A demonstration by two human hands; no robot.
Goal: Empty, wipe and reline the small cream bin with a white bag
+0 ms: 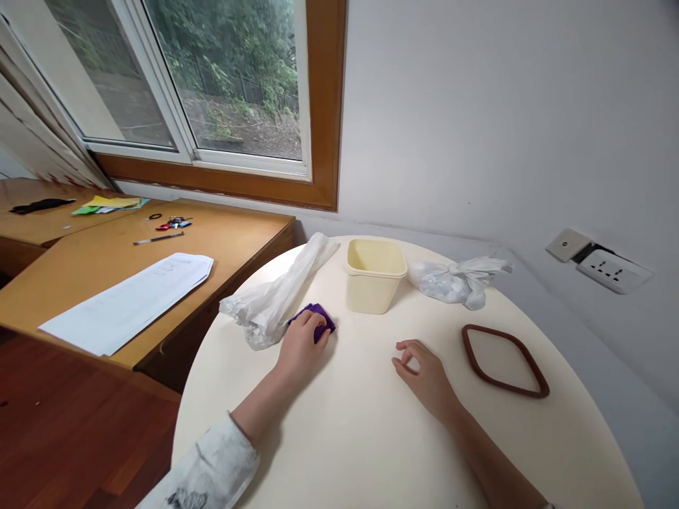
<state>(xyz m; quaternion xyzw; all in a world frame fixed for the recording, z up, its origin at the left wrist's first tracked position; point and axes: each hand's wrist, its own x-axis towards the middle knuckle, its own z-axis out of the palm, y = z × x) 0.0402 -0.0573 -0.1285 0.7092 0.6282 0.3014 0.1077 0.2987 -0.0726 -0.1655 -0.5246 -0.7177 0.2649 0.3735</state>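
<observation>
My left hand is closed over a folded purple cloth that lies on the round white table, its fingers bent down around the cloth. A crumpled clear plastic bag stretches out just left of that hand. My right hand hovers low over or rests on the table, with fingers curled, a small gap to the thumb and nothing held. Beyond both hands stands a pale yellow square tub, upright and without a lid. Right of my right hand lies a brown rounded-square rim.
A knotted plastic bag sits behind the tub's right side. On the wooden desk at left are white papers, a pen, keys and coloured papers. The wall socket is at right.
</observation>
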